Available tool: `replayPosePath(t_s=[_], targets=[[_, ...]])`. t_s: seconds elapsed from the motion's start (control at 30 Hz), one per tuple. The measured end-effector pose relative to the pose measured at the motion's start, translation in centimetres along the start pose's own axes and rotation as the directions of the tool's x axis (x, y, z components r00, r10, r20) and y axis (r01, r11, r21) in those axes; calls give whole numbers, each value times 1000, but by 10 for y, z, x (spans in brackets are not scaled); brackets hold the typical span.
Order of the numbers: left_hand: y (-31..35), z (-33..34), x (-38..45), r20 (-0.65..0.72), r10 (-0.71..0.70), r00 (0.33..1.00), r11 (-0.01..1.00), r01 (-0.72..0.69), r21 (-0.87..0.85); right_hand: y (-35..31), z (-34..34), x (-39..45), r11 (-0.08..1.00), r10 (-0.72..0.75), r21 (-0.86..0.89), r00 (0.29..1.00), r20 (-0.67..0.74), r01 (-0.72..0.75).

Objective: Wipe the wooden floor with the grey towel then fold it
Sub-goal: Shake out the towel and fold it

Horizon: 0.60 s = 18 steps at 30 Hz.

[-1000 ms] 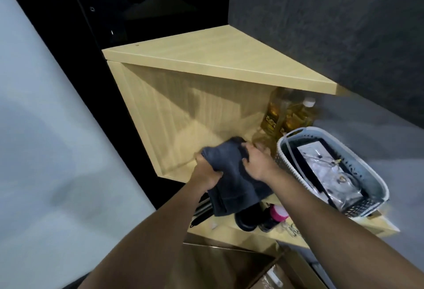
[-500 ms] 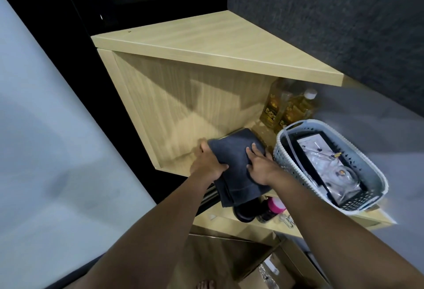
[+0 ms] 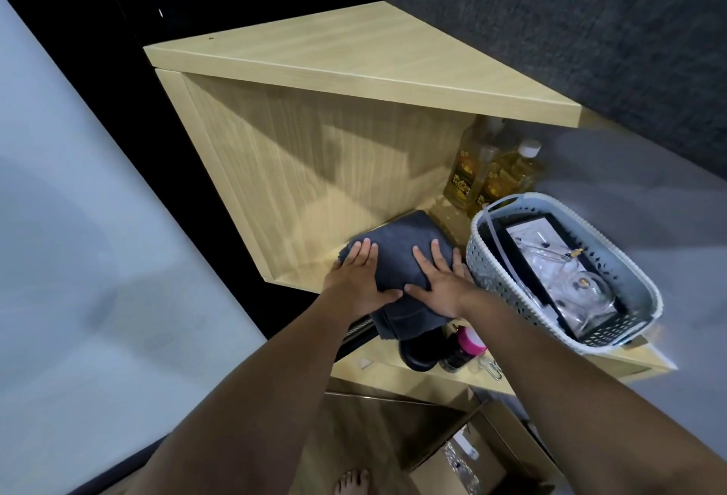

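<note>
The folded grey towel (image 3: pixel 397 254) lies on the floor of the wooden shelf compartment (image 3: pixel 299 270), its near end hanging over the front edge. My left hand (image 3: pixel 356 278) lies flat on the towel's left part with straight fingers. My right hand (image 3: pixel 440 282) presses flat on its right part, fingers spread, thumb towards the left hand. The towel's near middle is hidden under both palms.
A grey plastic basket (image 3: pixel 491 274) with a black tray and clear bags stands right of the towel. Two oil bottles (image 3: pixel 491 176) stand behind it. A pink-capped bottle (image 3: pixel 464 349) and a black object sit on the lower shelf. My bare foot (image 3: pixel 352 483) is below.
Both hands have gone from gripping the towel to lying flat on it, and the towel has been pushed further back onto the shelf floor and flattened.
</note>
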State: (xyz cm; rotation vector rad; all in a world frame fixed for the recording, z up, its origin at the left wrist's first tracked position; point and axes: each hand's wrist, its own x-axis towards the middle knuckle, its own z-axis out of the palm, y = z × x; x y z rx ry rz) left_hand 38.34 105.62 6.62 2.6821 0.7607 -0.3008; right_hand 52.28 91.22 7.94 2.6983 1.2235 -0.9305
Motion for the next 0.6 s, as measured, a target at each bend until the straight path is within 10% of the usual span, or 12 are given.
replayPosePath(t_s=[0.6], targets=[[-1, -41, -31, -46, 59, 997, 987, -51, 154, -16, -2, -22, 998, -49, 27, 993, -103, 52]])
